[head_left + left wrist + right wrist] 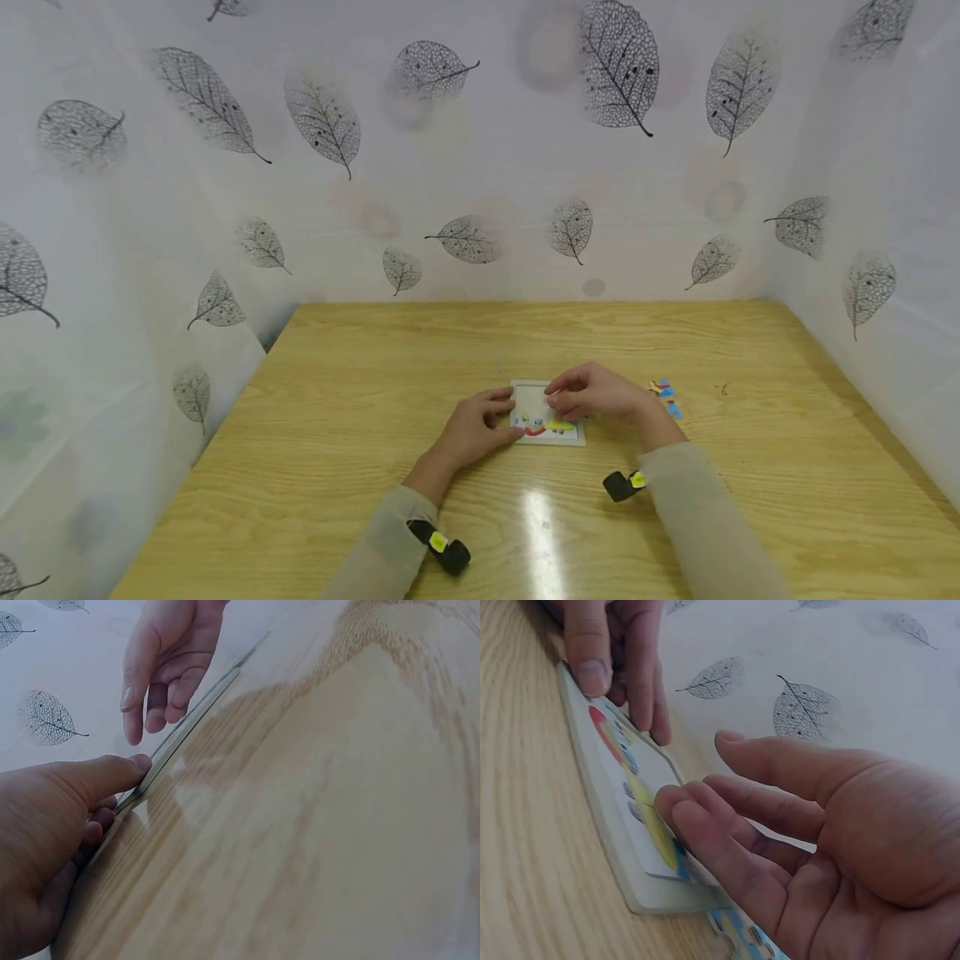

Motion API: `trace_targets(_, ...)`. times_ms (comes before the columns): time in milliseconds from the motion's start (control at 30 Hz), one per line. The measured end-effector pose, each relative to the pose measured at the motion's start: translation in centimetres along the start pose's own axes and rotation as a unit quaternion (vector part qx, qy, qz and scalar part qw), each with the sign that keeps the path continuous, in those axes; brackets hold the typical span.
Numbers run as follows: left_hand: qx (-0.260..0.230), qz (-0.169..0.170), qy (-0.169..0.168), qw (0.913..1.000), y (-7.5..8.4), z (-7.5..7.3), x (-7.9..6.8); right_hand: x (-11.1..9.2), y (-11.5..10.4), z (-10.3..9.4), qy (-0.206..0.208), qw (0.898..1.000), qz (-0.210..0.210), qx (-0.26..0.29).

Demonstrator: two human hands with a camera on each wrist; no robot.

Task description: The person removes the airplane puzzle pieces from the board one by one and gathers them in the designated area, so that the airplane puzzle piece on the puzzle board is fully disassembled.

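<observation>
A shallow puzzle tray with a pale rim (pixel 555 442) lies flat on the table. Assembled pieces along its near side show a yellow shape (pixel 651 817) and a red one (pixel 606 733); bare backing shows farther up. At the tray's left edge, my left hand (pixel 468 429) grips it, thumb on the near left corner and fingers along the side. My right hand (pixel 600 393) hovers over the right part, fingers loosely bent, thumb apart, and no piece can be seen in it. Loose blue, red and yellow puzzle pieces (pixel 672 408) lie right of the tray, partly behind the right wrist.
The wooden table (pixel 360 375) reaches back to a white cloth (pixel 495 167) printed with leaves, which also hangs at both sides. Black wrist cameras sit on the left sleeve (pixel 382 542) and by the right sleeve (pixel 705 517). Light glares on the near tabletop.
</observation>
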State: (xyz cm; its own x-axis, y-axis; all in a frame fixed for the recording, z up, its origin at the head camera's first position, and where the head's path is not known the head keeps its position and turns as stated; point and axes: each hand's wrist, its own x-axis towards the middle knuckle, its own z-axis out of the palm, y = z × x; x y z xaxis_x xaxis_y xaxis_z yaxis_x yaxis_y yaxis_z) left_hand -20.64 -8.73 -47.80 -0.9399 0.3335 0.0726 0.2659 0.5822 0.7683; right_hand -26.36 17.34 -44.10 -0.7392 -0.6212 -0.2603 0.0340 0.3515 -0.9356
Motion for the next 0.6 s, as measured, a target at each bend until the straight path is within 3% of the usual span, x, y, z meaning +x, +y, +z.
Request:
trace_targets(400,-0.006,0.032,-0.001,0.9995,-0.2,0.0,0.0,0.6,-1.0,2.5,-0.033,0.997,-0.003,-0.07)
trace_targets(600,-0.011,0.035,-0.001,0.9993,-0.2,0.0,0.0,0.8,-1.3,3.1,-0.046,0.993,-0.024,-0.102)
